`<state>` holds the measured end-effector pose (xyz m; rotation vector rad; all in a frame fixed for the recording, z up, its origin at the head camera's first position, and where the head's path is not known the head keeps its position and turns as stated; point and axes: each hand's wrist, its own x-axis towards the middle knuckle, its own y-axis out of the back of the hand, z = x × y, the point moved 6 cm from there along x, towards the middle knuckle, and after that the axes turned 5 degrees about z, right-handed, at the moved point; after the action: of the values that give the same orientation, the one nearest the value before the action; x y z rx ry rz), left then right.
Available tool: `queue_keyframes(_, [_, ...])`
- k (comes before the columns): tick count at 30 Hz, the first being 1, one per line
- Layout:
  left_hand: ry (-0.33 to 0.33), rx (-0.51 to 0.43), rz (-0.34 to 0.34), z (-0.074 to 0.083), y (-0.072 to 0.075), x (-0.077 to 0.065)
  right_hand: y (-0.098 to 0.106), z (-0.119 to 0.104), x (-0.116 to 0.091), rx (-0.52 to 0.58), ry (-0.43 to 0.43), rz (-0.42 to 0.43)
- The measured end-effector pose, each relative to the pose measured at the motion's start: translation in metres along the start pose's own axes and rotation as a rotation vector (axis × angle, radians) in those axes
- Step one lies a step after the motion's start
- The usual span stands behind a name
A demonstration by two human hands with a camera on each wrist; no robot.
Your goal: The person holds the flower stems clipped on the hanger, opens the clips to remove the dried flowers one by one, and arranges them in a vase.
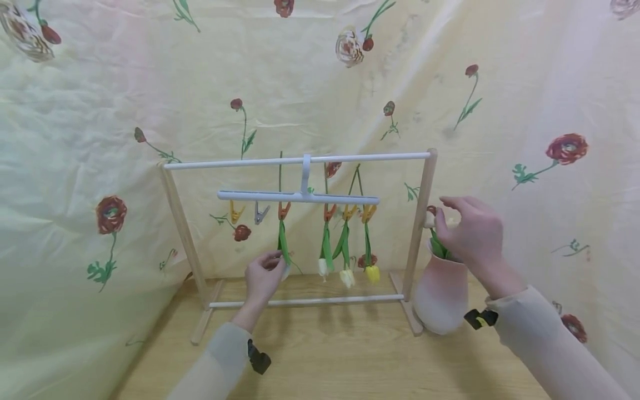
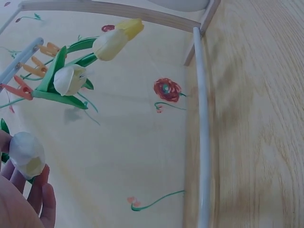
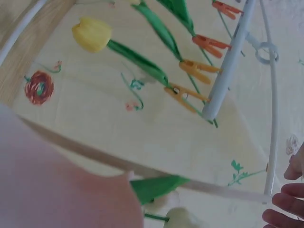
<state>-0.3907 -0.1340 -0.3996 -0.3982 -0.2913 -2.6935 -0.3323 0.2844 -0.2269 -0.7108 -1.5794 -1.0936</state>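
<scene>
My left hand point(image 1: 263, 276) holds the head of a white tulip point(image 2: 27, 154) between thumb and fingers; the flower hangs upside down from a red clip point(image 1: 284, 210). Farther right on the light blue clip hanger point(image 1: 260, 196), two whitish tulips point(image 1: 347, 278) and a yellow tulip point(image 1: 372, 274) hang heads down. Beside the pink-and-white vase point(image 1: 440, 297), my right hand point(image 1: 470, 228) is raised with thumb and index finger apart. Vase tulips with green leaves point(image 3: 159, 187) stand close to that hand; nothing shows between its fingers in the right wrist view.
A wooden rack with a white top bar point(image 1: 370, 158) and a lower bar point(image 1: 335, 300) carries the hanger. A yellow clip point(image 1: 236, 213) and a grey clip point(image 1: 260, 213) hold no flowers. Flower-printed cloth point(image 1: 150, 83) surrounds the wooden table point(image 1: 340, 355).
</scene>
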Motion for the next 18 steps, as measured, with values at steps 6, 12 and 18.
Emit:
queue_keyframes(6, [0.047, -0.028, -0.023, -0.001, -0.002, 0.001, -0.023, -0.02, 0.008, 0.116, 0.041, -0.028])
queue_keyframes(12, [0.098, -0.059, -0.019, -0.002, -0.001, 0.002, -0.049, -0.047, 0.011, 0.202, 0.045, -0.133])
queue_keyframes(18, [0.096, -0.077, -0.03, -0.001, -0.001, 0.004, -0.076, -0.078, 0.013, 0.272, 0.06, -0.176])
